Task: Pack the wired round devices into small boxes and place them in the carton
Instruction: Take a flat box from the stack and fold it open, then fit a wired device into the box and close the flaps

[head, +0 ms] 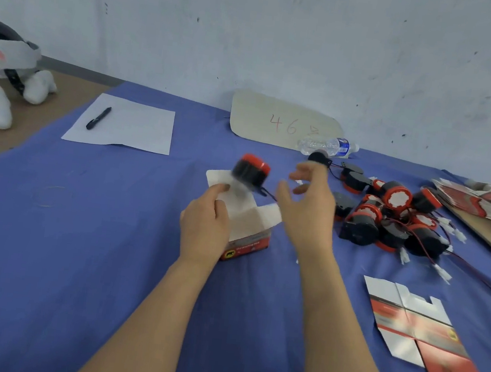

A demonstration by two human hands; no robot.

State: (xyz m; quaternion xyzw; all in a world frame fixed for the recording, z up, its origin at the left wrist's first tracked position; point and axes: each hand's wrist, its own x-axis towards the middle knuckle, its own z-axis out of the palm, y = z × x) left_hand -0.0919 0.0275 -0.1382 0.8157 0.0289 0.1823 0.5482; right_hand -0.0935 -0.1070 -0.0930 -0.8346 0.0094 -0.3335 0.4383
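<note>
Box (249, 242) stands on the blue cloth (76, 242) right in front of you, with its white top flaps folded open. Your left hand (205, 227) grips it from the left, fingers curled round its wall and the thumb pressed on the far flap. One device (250, 172), black with a red cap, sits tilted and blurred just above that far flap; you cannot tell whether it touches the flap. A thin dark wire (265, 192) runs from its lower right side toward your right hand (306, 205).

That hand hovers just right of the box with its fingers spread apart and loosely bent, clamped on nothing that shows. A small white piece beside its fingertips is too blurred to name.

To your right lies the pile (389, 215) of other devices, black and red, with their wires and white plugs tangled and trailing toward the cloth's right edge. Near you on the right a flat blank (423, 337), red and white, lies unfolded on the cloth. A stack (483, 199) of more flat blanks rests at the far right.

By the wall a clear bottle (326, 146) lies on its side, in front of a card (283, 122) marked 46 in red. To your far left a pen (98, 118) lies on a sheet of paper (125, 124), and a headset (3, 54) sits off the cloth at the left edge
</note>
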